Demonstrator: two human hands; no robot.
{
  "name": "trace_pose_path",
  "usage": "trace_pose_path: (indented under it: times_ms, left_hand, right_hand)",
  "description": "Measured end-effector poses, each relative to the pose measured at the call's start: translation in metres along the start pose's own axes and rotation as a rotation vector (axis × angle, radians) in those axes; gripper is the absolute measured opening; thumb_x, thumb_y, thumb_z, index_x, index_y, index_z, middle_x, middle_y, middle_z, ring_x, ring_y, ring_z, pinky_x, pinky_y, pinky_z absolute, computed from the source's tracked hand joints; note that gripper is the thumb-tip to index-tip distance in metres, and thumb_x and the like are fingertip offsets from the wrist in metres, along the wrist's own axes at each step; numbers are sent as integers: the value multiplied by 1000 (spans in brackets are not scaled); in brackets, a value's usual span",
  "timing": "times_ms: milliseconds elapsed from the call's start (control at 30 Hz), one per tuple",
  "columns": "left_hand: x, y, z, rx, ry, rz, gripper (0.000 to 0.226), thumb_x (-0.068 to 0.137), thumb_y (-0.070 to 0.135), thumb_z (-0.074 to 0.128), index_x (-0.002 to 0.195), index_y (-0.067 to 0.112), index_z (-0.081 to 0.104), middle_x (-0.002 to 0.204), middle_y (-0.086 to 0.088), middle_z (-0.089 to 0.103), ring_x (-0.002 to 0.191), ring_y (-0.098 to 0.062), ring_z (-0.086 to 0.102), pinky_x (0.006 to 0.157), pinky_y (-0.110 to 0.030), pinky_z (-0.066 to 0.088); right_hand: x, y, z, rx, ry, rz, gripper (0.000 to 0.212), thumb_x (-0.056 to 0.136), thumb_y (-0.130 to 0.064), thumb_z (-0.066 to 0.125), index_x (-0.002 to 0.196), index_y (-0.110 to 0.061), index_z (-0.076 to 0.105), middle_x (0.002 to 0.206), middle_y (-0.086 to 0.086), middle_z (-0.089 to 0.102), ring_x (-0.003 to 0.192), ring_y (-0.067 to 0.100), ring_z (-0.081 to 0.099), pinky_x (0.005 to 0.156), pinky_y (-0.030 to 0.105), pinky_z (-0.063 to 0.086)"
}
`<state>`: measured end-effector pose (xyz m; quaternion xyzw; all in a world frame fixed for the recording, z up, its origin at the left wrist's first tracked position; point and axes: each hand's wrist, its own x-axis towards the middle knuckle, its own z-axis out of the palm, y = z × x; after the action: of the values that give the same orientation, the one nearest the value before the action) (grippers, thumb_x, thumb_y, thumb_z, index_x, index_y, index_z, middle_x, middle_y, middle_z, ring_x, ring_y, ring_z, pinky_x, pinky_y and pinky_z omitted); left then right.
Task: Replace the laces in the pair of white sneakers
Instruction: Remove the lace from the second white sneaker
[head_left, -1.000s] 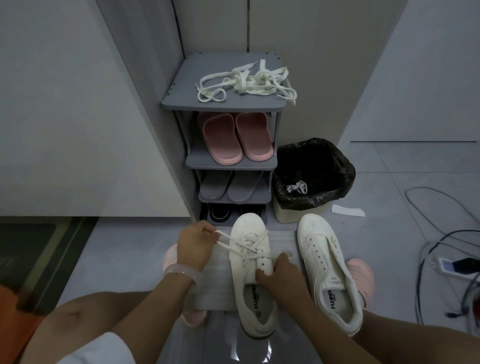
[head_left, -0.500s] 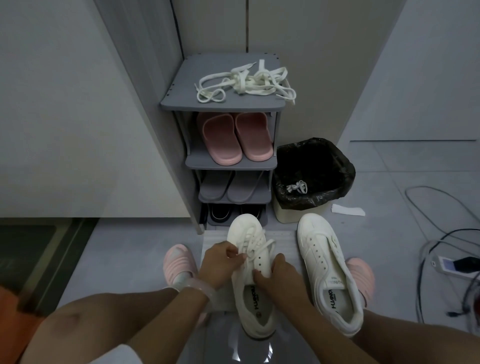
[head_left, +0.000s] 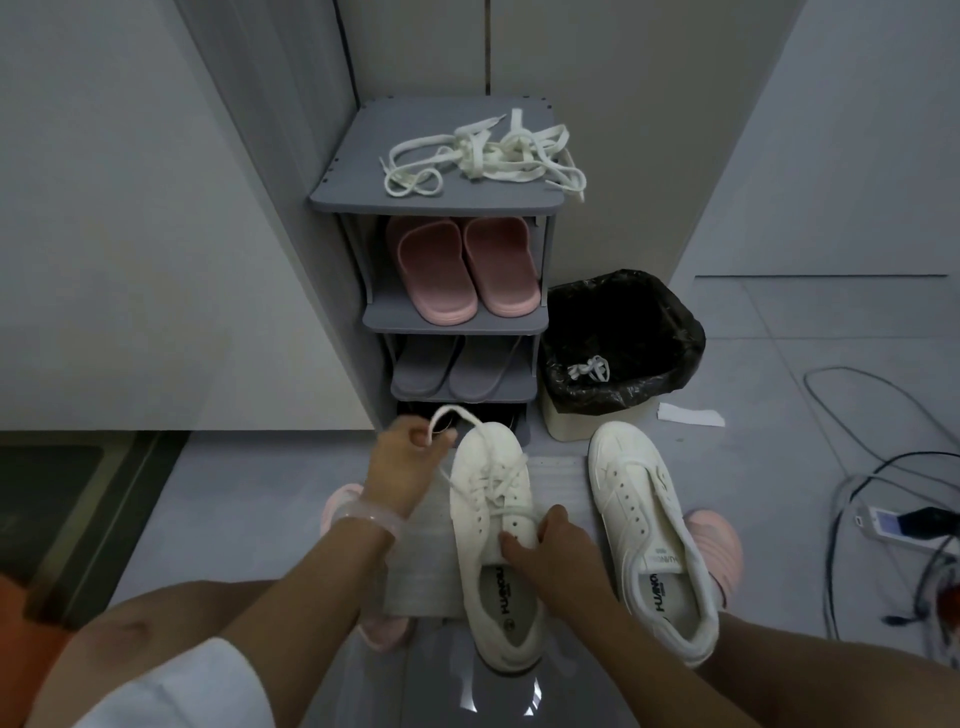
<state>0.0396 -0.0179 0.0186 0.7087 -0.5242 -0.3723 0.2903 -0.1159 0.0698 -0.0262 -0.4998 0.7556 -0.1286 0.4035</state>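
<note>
Two white sneakers stand on the floor in front of me. The left sneaker (head_left: 493, 525) carries a white lace (head_left: 493, 478) threaded through its eyelets. My left hand (head_left: 405, 457) grips that lace and holds it out to the upper left, a loop arching above the fingers. My right hand (head_left: 550, 545) holds the left sneaker at its tongue and right side. The right sneaker (head_left: 644, 519) has bare eyelets. A tangle of white laces (head_left: 488, 156) lies on top of the grey shoe rack (head_left: 353, 192).
Pink slippers (head_left: 462, 270) and grey slippers fill the rack's shelves. A bin with a black liner (head_left: 670, 332) holds a discarded lace, right of the rack. A white mat (head_left: 415, 582) lies under the sneakers. Cables and a power strip (head_left: 893, 525) run along the right floor.
My left hand moved from the sneaker's eyelets up and to the left, drawing the lace out into a loop. The right hand stayed on the sneaker.
</note>
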Motion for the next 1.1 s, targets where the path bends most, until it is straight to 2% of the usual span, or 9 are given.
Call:
trace_pose_path:
  times_ms: [133,267,367,500,600,700,833,967,1100]
  left_hand:
    - [-28,-28,21,-6,-187,-130,22,83,28,67,83,6,64,76,-4,61,74,-17,56,72,-29,45]
    - [-37,-25,33,-2,-183,-30,13,85,12,63,76,2,65,69,-7,61,68,-18,55,68,-28,47]
    - [-24,-16,21,14,9,14,22,87,12,60,69,1,64,63,-16,63,54,-16,52,66,-31,49]
    - [-6,-2,-3,-494,319,-41,20,89,12,59,69,15,62,58,-1,55,50,-4,52,58,-19,48]
    - [-16,-14,2,-308,122,-27,13,88,18,60,82,8,66,65,0,57,62,-11,52,64,-23,44]
    - [-31,-33,17,-155,-137,-57,20,86,22,64,74,6,62,66,0,56,66,-12,51,68,-27,45]
    - [-38,-35,28,-47,-185,47,34,82,12,67,57,21,46,56,9,45,54,-2,40,54,-8,33]
    - [-36,-26,26,87,-127,180,25,83,8,65,62,16,54,56,11,47,54,2,40,54,-6,34]
    - [-12,-9,3,-143,144,72,10,85,6,61,76,7,66,66,-2,60,57,-7,50,60,-19,40]
  right_hand:
    - [-1,-1,0,-1,10,-2,42,80,-52,60,92,-17,38,91,-1,54,80,15,54,61,25,39]
    - [-1,1,-1,-7,8,8,44,81,-52,60,93,-17,38,94,1,54,83,18,55,64,27,39]
    - [-1,2,0,-6,6,-1,44,81,-53,60,93,-16,39,91,0,54,81,16,55,62,25,40]
    - [1,2,1,4,10,-6,43,80,-53,60,89,-18,38,85,-3,52,75,13,53,51,21,35]
    - [1,3,1,-2,23,-14,43,80,-53,60,88,-18,37,85,-3,52,75,13,53,51,21,34]
    - [0,3,2,-11,26,-12,44,80,-54,60,89,-18,37,86,-3,51,78,15,52,55,24,35]
    - [1,3,2,-21,33,-4,44,80,-54,60,89,-17,37,86,-3,50,79,16,52,61,26,36]
    - [2,3,2,-16,21,-6,43,80,-54,60,88,-18,37,85,-3,50,76,14,51,50,21,31]
    - [2,3,1,-11,8,-9,43,81,-54,60,88,-17,38,82,-5,50,76,14,53,54,22,36]
